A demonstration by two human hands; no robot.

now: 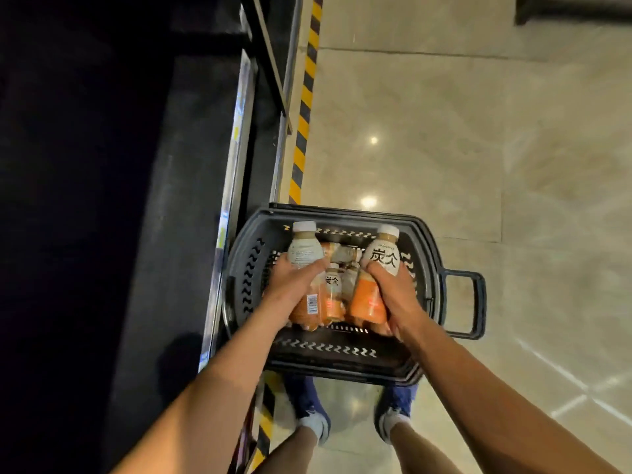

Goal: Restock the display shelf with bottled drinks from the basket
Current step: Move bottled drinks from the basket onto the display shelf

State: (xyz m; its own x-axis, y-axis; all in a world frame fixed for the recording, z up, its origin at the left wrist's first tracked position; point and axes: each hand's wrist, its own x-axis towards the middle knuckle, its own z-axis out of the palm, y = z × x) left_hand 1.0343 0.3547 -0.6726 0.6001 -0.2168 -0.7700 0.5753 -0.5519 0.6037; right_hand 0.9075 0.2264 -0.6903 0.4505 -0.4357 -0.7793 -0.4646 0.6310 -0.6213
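Beige polished tile floor (478, 165) fills the right side, with ceiling lights reflected in it. A dark display shelf (191, 200) runs along the left, its interior too dim to make out. A yellow-and-black striped strip (302, 124) lies on the floor beside its base.

A dark grey plastic basket (342, 213) stands on the floor against the shelf's foot, its handle (475, 302) sticking out to the right. Inside it lie several bottled drinks with white caps, pale upper labels and orange lower halves.

The left hand (294, 285) curls around the middle of one bottle (304, 249), cap pointing away. The right hand (393, 292) wraps around a second bottle (381, 256) with black characters on its label. Both are over the basket.

Between them a smaller-looking bottle (333, 295) sits lower down, and another (342, 253) lies crosswise behind it.

Blue shoes (309, 405) show just below the basket's near rim.
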